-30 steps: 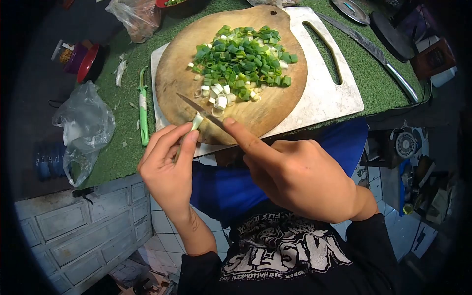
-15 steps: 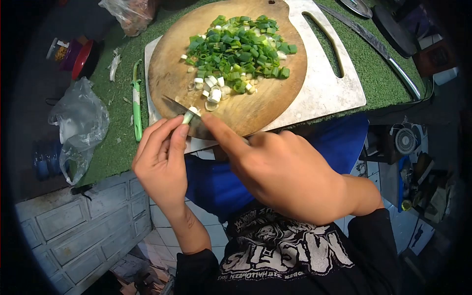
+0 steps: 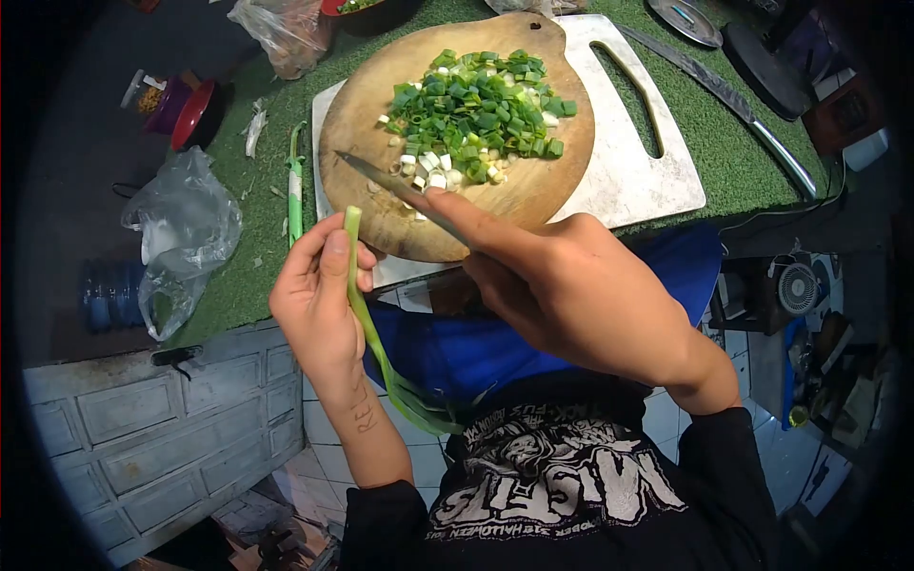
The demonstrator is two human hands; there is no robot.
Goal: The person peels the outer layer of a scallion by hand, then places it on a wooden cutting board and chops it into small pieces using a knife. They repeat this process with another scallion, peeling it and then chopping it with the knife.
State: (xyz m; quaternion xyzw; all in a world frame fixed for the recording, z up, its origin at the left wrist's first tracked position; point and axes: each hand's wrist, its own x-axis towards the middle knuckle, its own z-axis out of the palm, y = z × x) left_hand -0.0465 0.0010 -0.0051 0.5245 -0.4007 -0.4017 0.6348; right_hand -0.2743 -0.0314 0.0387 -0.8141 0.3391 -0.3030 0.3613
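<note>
My left hand (image 3: 319, 300) pinches a long green onion stalk (image 3: 367, 319); its cut tip points up at the near edge of the round wooden cutting board (image 3: 381, 224), and its leaves trail down toward my lap. My right hand (image 3: 581, 295) grips a knife (image 3: 381, 181), index finger laid along the spine, blade lying across the board's near left part just above the stalk's tip. A heap of chopped green onion (image 3: 476, 109) covers the far half of the board, with white pieces at its near edge.
The wooden board rests on a white plastic board (image 3: 638, 162) over green turf matting (image 3: 724, 152). A green-handled peeler (image 3: 295, 186) lies left of the boards. Crumpled plastic bags (image 3: 181, 233) sit at the left, a long blade (image 3: 733, 100) at the right.
The left hand has drawn back off the board and the stalk now shows its full length hanging down. The knife has lifted and shifted slightly farther onto the board.
</note>
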